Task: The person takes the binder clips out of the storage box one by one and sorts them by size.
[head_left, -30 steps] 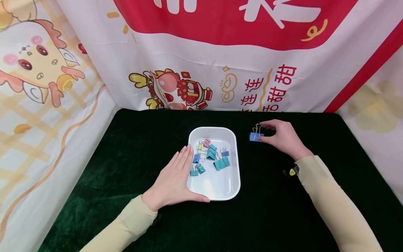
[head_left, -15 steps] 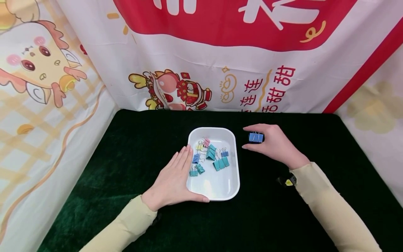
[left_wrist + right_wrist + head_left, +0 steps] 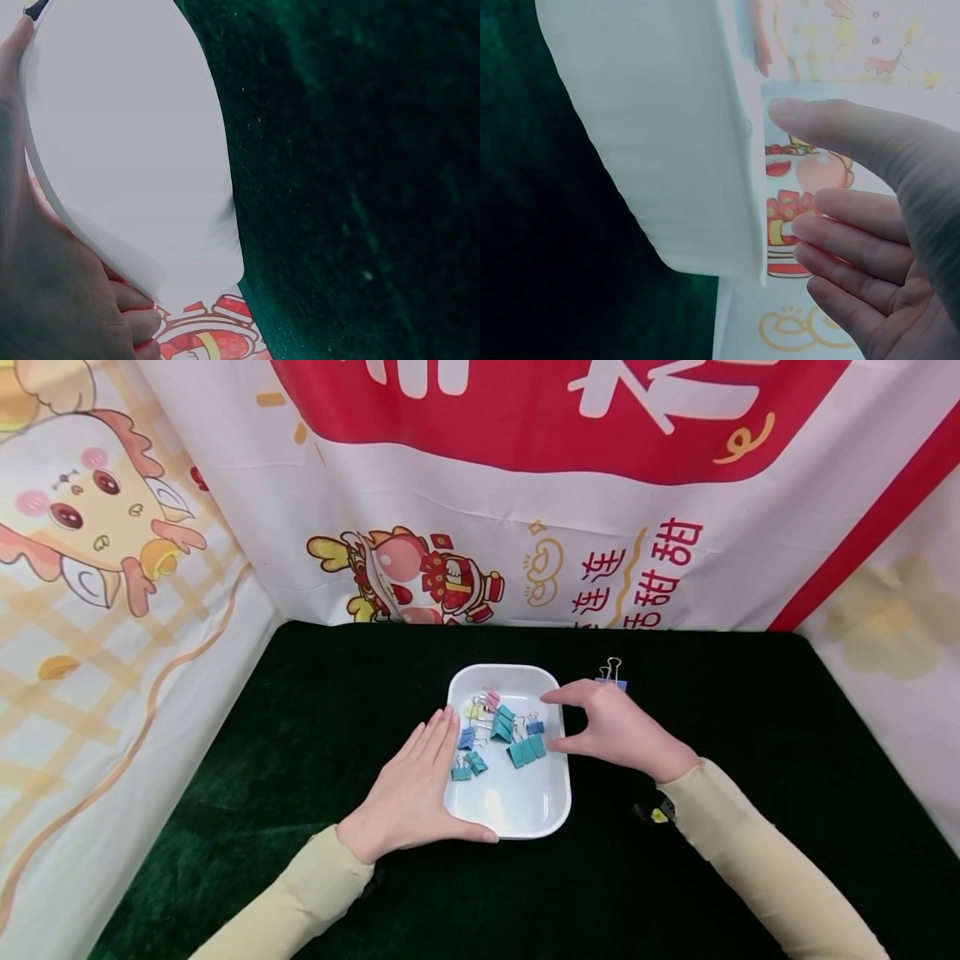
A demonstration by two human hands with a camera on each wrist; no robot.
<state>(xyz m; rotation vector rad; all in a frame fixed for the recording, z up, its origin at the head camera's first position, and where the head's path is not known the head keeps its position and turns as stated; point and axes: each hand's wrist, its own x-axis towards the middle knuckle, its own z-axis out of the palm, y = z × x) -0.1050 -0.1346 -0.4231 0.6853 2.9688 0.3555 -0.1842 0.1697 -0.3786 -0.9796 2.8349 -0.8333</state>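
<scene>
A white tray holds several binder clips. My left hand lies along its left side, fingers straight and thumb by the front rim. My right hand is at the right rim, thumb and fingers apart, holding nothing; in the right wrist view those fingers extend beside the tray wall. Large teal clips lie mid-tray, near a small blue clip. Pink and yellow clips sit at the back. A larger blue binder clip stands outside, partly hidden behind the right hand.
Dark green velvet cloth covers the table. Printed white fabric hangs along the back, and patterned cloth borders the left side.
My right hand has let go of the larger blue binder clip, leaving it on the cloth, and has moved left to the tray's right rim. The left hand has stayed in place.
</scene>
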